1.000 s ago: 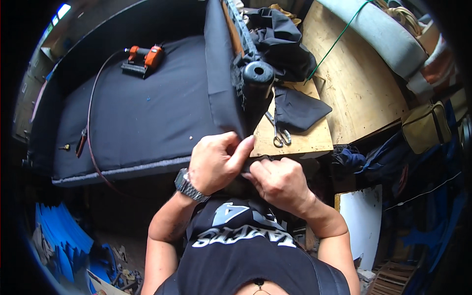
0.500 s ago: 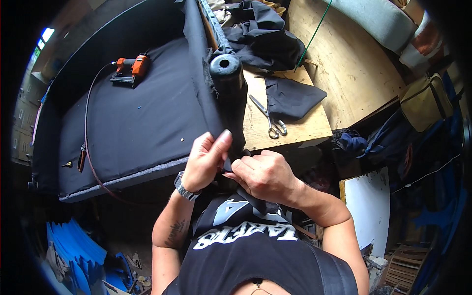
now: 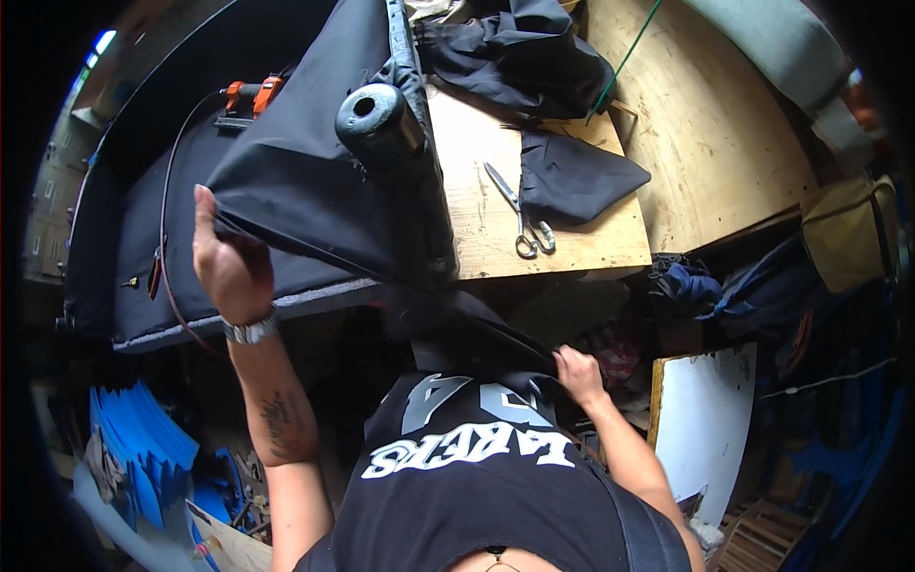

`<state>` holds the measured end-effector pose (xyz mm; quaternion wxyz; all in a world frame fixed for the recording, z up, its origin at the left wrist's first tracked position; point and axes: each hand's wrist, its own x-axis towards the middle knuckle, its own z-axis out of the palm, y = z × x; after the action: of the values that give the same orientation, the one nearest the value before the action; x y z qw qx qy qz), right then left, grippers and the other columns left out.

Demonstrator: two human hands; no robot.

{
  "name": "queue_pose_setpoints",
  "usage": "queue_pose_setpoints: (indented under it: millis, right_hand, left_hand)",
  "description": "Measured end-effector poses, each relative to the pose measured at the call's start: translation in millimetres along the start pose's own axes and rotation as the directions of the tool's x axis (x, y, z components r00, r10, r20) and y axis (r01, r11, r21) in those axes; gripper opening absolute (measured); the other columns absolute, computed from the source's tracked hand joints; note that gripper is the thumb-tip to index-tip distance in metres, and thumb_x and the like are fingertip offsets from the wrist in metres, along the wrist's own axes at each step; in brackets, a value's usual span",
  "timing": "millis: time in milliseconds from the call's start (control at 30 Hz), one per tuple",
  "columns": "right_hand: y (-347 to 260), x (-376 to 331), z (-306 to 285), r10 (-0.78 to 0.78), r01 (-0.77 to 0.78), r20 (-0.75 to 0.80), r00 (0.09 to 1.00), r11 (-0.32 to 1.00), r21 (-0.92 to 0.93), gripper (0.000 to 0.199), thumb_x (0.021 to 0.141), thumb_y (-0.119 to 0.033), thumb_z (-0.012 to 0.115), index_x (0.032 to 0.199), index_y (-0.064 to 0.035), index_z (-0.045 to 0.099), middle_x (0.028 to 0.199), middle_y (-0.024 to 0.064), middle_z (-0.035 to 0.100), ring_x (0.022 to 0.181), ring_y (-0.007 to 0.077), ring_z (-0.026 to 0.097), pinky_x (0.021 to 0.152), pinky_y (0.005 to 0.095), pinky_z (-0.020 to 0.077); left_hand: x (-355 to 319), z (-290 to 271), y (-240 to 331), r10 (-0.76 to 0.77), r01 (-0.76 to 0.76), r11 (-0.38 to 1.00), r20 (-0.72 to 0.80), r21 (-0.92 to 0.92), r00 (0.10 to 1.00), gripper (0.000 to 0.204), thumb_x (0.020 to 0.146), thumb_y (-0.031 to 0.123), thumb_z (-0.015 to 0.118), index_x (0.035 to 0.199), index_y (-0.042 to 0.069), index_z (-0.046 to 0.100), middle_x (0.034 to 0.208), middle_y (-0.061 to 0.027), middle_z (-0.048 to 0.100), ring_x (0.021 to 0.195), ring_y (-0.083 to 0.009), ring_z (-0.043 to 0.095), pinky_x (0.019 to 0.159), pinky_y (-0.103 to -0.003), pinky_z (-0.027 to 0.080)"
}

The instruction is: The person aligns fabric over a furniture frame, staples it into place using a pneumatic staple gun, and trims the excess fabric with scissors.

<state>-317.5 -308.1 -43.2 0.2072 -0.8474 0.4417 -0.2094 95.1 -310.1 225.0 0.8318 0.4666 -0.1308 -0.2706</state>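
My left hand (image 3: 232,272), with a metal watch at the wrist, grips the edge of a black fabric (image 3: 305,195) and holds it out to the left. Close to my body, my right hand (image 3: 579,377) is closed on another edge of black fabric, low and to the right. Between the two hands the cloth stretches taut and is partly blurred. It drapes along the side of an upholstered furniture frame (image 3: 334,297), by a black cylindrical part (image 3: 381,119) with a hole in its end. The fingertips inside the cloth's folds are hidden.
An orange staple gun (image 3: 250,97) with a hose (image 3: 168,191) lies on the frame's black lining. Scissors (image 3: 518,214) and a black fabric piece (image 3: 577,176) rest on the wooden board (image 3: 477,143) to the right. Blue sheets (image 3: 143,453) stand lower left.
My hands were close together at the frame's corner. The left has swung out left, lifting the cloth over the frame; the right has drawn down and right with its edge.
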Motion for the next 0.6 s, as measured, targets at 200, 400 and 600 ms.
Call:
queue_pose_setpoints:
  millis: [200,400,600]
  right_hand:
    - [158,-256,31,0.877,-0.529,0.450,0.170,0.466,-0.709,0.033,0.090,-0.029,0.048,0.104,-0.0054,0.066,0.110,0.0179,0.062,0.104,0.0300,0.060,0.087,0.0405,0.0492]
    - [137,-215,33,0.877,-0.769,0.377,0.297,0.453,-0.450,0.037,0.091,-0.035,0.047,0.101,-0.0042,0.064,0.104,0.0230,0.061,0.100,0.0404,0.058,0.087,0.0480,0.0460]
    - [180,-93,88,0.869,-0.808,0.229,0.439,0.493,-0.322,0.034,0.091,-0.035,0.048,0.096,-0.0048,0.063,0.099,0.0235,0.062,0.096,0.0419,0.059,0.081,0.0492,0.0479]
  left_hand:
    - [72,-95,74,0.194,-0.080,0.976,0.651,-0.201,0.734,0.037,0.095,0.035,0.045,0.100,0.001,0.059,0.099,-0.0136,0.064,0.089,-0.0213,0.063,0.080,-0.035,0.049]
    - [10,-84,44,0.217,-0.349,0.874,0.369,0.339,0.904,0.021,0.087,0.014,0.058,0.103,0.001,0.061,0.098,-0.0137,0.065,0.091,-0.0210,0.063,0.087,-0.036,0.050]
    - [-42,-3,7,-0.060,-0.128,0.895,0.399,0.427,0.915,0.013,0.085,0.010,0.062,0.074,0.003,0.061,0.073,-0.0008,0.063,0.060,-0.0056,0.056,0.058,-0.019,0.044]
